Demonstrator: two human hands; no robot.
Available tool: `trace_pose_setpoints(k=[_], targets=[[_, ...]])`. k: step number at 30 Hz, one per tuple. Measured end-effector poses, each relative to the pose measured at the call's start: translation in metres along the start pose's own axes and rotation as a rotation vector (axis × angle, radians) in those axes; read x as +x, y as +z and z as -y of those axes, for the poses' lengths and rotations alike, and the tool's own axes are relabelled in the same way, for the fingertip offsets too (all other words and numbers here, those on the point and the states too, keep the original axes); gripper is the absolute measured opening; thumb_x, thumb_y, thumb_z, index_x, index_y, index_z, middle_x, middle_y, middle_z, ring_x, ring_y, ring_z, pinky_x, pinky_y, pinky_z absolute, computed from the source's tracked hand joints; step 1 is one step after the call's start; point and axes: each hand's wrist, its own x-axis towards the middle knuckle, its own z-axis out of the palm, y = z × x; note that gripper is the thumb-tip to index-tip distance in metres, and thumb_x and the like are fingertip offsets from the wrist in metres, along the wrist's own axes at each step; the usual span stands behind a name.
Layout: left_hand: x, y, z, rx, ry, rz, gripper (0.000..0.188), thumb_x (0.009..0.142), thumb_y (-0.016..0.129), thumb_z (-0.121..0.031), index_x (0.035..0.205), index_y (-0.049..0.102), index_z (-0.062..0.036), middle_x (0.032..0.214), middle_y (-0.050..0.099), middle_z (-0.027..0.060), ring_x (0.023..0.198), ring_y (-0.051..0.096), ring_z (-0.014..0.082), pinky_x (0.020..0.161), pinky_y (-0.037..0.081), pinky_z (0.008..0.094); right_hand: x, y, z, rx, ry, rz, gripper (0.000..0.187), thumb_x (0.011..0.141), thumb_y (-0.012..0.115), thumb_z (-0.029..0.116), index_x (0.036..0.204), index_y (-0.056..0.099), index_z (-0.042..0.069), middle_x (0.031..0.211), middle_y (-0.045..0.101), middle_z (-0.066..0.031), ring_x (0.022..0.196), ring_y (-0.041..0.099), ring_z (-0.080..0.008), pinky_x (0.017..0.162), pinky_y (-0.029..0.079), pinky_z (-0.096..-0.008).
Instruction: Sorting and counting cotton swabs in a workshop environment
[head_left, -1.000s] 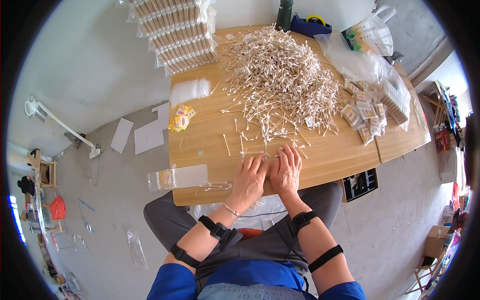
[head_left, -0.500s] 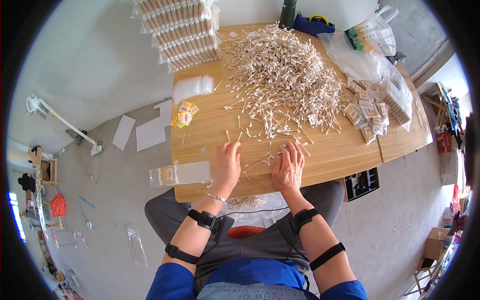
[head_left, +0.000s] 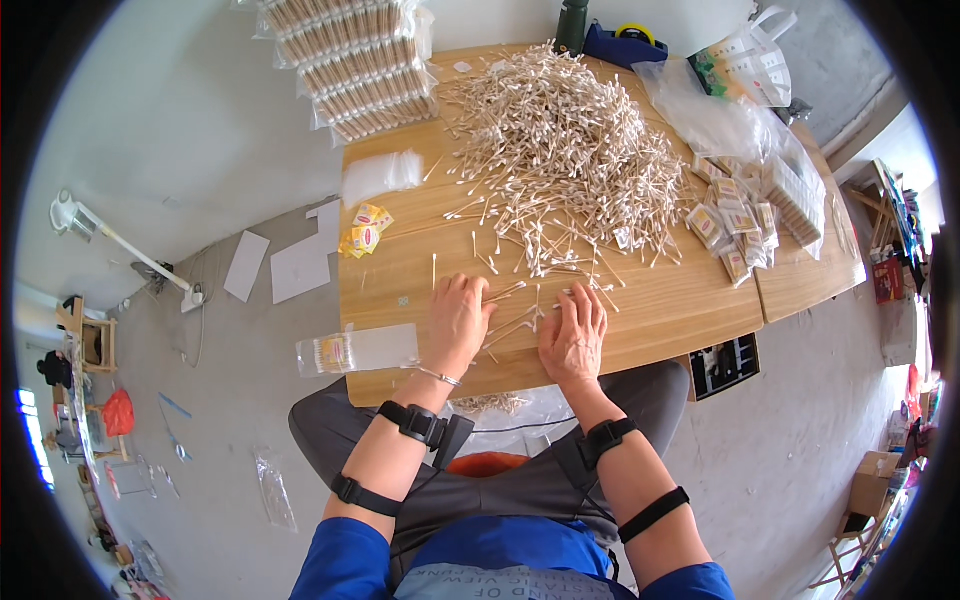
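Note:
A large heap of cotton swabs (head_left: 570, 150) covers the back middle of the wooden table (head_left: 400, 290), with loose ones scattered toward the front. My left hand (head_left: 460, 318) rests low over the table, its fingers bent down and drawn together. A few swabs (head_left: 508, 292) stick out to the right from beside its thumb; its fingertips are partly hidden. One single swab (head_left: 434, 268) lies just beyond its knuckles. My right hand (head_left: 574, 335) lies palm down with fingers stretched forward and slightly apart, touching the table among loose swabs near the front edge.
Stacked bags of swabs (head_left: 350, 75) rise at back left. Clear sleeves (head_left: 383, 178), yellow labels (head_left: 366, 230) and a filled packet (head_left: 335, 352) lie along the left. Small packs (head_left: 735, 220) and a plastic bag (head_left: 715, 110) are at right. A tape dispenser (head_left: 622, 48) and dark bottle (head_left: 571, 28) stand behind.
My left hand has turned a little and shifted slightly right, with swabs now showing beside its thumb. Loose swabs around its fingertips have moved. My right hand has barely moved.

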Motion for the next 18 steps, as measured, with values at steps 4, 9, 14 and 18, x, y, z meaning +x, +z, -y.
trace_pose_setpoints(k=[4,9,14,18], targets=[[0.021,-0.003,0.004,0.058,0.157,-0.059,0.048,0.073,0.080,-0.012,0.117,0.062,-0.0124,0.108,0.062,0.0077,0.108,0.055,0.0280,0.094,0.045,0.0412,0.000,0.000,0.000,-0.008,0.006,0.005,0.039,0.084,0.057,0.017,0.119,0.058,0.000,0.136,0.049,-0.0183,0.133,0.039,-0.0382,0.112,0.028,-0.0521],[0.049,-0.007,0.026,0.061,0.190,0.106,0.029,0.084,0.061,0.003,0.108,0.069,-0.0122,0.108,0.062,0.0062,0.108,0.054,0.0278,0.096,0.044,0.0410,0.001,-0.001,0.002,0.010,-0.006,0.005,0.039,0.084,0.058,0.016,0.119,0.058,0.000,0.135,0.049,-0.0186,0.132,0.040,-0.0383,0.111,0.028,-0.0520],[0.043,-0.014,0.032,0.018,0.209,0.179,0.024,0.084,0.061,0.004,0.103,0.068,-0.0095,0.107,0.063,0.0085,0.104,0.058,0.0306,0.094,0.045,0.0415,0.002,-0.001,0.003,-0.001,-0.006,-0.010,0.037,0.084,0.059,0.016,0.117,0.059,0.000,0.134,0.050,-0.0189,0.132,0.040,-0.0383,0.111,0.029,-0.0519],[0.030,-0.027,0.022,-0.020,0.127,0.335,0.022,0.083,0.067,0.000,0.104,0.067,-0.0068,0.107,0.064,0.0107,0.102,0.061,0.0336,0.090,0.048,0.0423,0.001,-0.001,0.001,-0.003,-0.010,-0.016,0.037,0.083,0.060,0.016,0.117,0.059,0.000,0.134,0.050,-0.0189,0.132,0.040,-0.0381,0.111,0.029,-0.0516]])
